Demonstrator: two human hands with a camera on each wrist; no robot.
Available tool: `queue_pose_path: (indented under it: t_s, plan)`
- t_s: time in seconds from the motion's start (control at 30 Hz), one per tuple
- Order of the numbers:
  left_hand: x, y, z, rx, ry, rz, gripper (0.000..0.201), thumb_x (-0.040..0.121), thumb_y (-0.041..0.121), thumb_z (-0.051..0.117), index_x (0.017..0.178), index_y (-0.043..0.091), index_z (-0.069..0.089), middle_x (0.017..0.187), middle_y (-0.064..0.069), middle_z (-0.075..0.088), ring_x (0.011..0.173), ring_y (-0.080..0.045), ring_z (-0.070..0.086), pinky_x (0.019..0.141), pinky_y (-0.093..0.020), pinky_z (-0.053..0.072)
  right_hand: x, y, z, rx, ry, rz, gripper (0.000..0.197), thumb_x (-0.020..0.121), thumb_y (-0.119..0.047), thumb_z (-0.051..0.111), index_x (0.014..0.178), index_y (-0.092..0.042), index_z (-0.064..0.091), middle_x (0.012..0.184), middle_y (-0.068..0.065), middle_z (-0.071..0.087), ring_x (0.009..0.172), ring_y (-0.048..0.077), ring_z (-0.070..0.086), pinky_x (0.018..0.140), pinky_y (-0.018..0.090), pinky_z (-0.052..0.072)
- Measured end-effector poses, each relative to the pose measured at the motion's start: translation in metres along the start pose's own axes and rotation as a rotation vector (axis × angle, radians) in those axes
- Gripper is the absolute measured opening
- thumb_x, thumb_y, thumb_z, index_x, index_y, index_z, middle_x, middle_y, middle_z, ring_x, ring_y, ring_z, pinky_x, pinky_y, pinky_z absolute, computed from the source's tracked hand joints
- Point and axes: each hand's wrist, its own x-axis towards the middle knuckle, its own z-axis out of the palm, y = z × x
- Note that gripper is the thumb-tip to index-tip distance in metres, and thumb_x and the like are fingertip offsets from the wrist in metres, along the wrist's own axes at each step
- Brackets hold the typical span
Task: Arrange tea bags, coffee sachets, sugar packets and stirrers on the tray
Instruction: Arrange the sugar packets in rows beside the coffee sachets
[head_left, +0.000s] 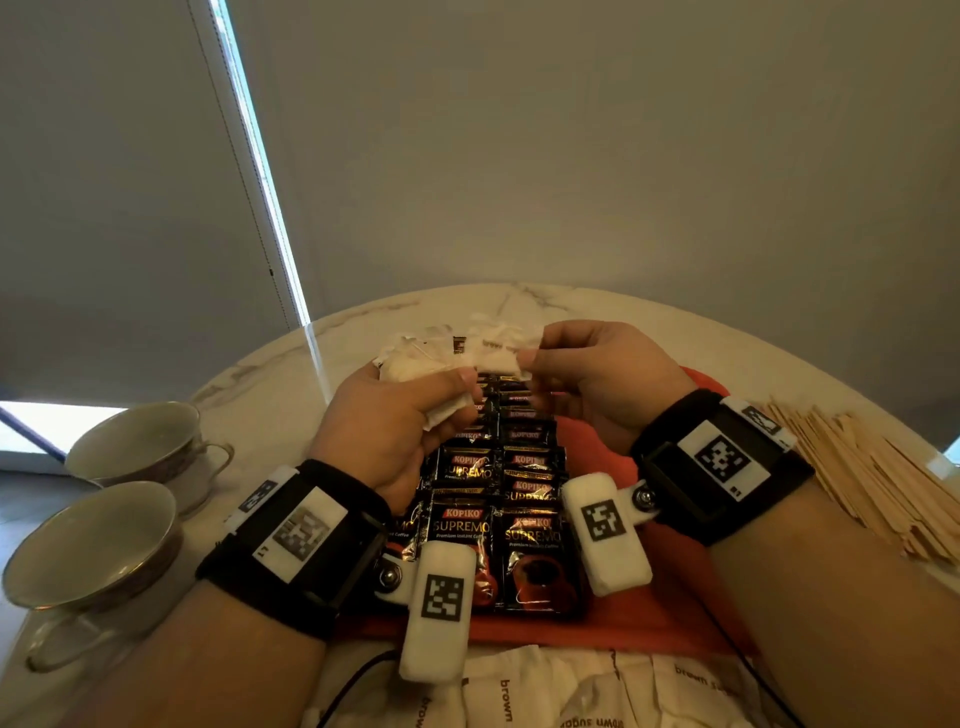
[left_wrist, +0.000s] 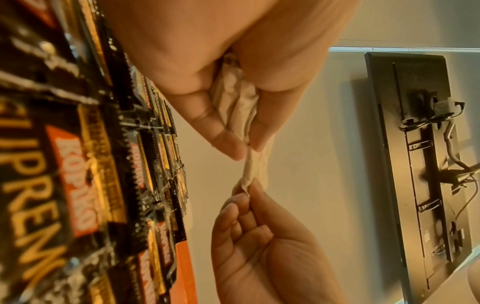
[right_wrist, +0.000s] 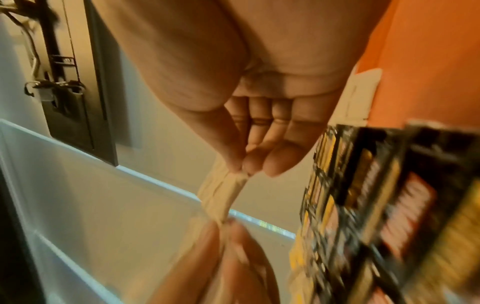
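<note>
The marble counter (head_left: 571, 306) carries an orange tray (head_left: 670, 613), where two rows of black coffee sachets (head_left: 498, 514) already lie overlapped. The wooden stirrers (head_left: 872, 478) sit heaped on the counter to the right, and the brown sugar packets (head_left: 545, 691) in front, all seemingly yet to be placed. Above the tray's far end, the left hand (head_left: 395, 431) grips a bunch of white tea bags (head_left: 441, 410), while the right hand (head_left: 597, 374) pinches one tea bag (head_left: 496, 358) from it.
</note>
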Motion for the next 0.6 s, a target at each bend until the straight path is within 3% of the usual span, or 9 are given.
queue_pose_path:
  t_s: [0.1,0.2,0.3,0.43,0.53,0.6]
  plan:
    - [0.001,0.000,-0.001,-0.033,0.012,-0.029,0.040,0.087,0.000,0.077,0.124,-0.001,0.063,0.085,-0.012,0.078,0.073,-0.019,0.076,0.060,-0.025,0.061,0.016,-0.001,-0.026,0.072,0.226,0.009,0.017,0.088,0.006,0.070,0.091,-0.007,0.060,0.071,0.009,0.065,0.054,0.016,0.059,0.051,0.028,0.053]
    - [0.001,-0.001,0.001,-0.059,0.016,-0.046,0.038,0.088,-0.002,0.074,0.124,0.001,0.061,0.083,-0.011,0.078,0.073,-0.018,0.077,0.059,-0.024,0.061,0.032,0.007,-0.055,0.005,0.385,0.134,0.020,0.092,0.006,0.064,0.084,-0.011,0.058,0.060,0.004,0.056,0.046,0.011,0.053,0.047,0.025,0.048]
    - [-0.001,-0.001,0.004,-0.060,0.012,-0.050,0.039,0.088,-0.004,0.074,0.124,0.001,0.060,0.084,-0.012,0.078,0.072,-0.018,0.077,0.058,-0.024,0.061,0.042,0.018,-0.071,-0.178,0.414,0.281,0.019,0.091,0.001,0.065,0.075,-0.008,0.062,0.063,0.008,0.057,0.054,0.018,0.052,0.060,0.034,0.044]
    - [0.000,0.001,0.002,-0.074,0.021,-0.056,0.040,0.089,-0.005,0.072,0.127,-0.001,0.060,0.092,-0.017,0.076,0.072,-0.019,0.077,0.057,-0.023,0.060,0.050,0.022,-0.069,-0.359,0.397,0.341,0.003,0.088,-0.002,0.072,0.086,0.001,0.072,0.066,0.010,0.064,0.060,0.021,0.059,0.063,0.034,0.046]
    - [0.001,0.002,0.001,-0.082,0.033,-0.053,0.042,0.089,-0.005,0.071,0.129,-0.001,0.059,0.095,-0.017,0.076,0.074,-0.019,0.077,0.058,-0.024,0.060,0.050,0.016,-0.060,-0.465,0.345,0.396,0.009,0.091,-0.008,0.072,0.085,-0.001,0.071,0.067,0.008,0.065,0.055,0.017,0.059,0.039,0.022,0.039]
    - [0.001,0.003,0.001,-0.085,0.043,-0.053,0.042,0.089,-0.005,0.071,0.129,0.000,0.059,0.100,-0.019,0.076,0.075,-0.020,0.078,0.058,-0.024,0.061,0.050,0.014,-0.058,-0.486,0.337,0.422,0.012,0.092,-0.008,0.070,0.082,-0.002,0.070,0.068,0.008,0.065,0.054,0.015,0.059,0.032,0.020,0.034]
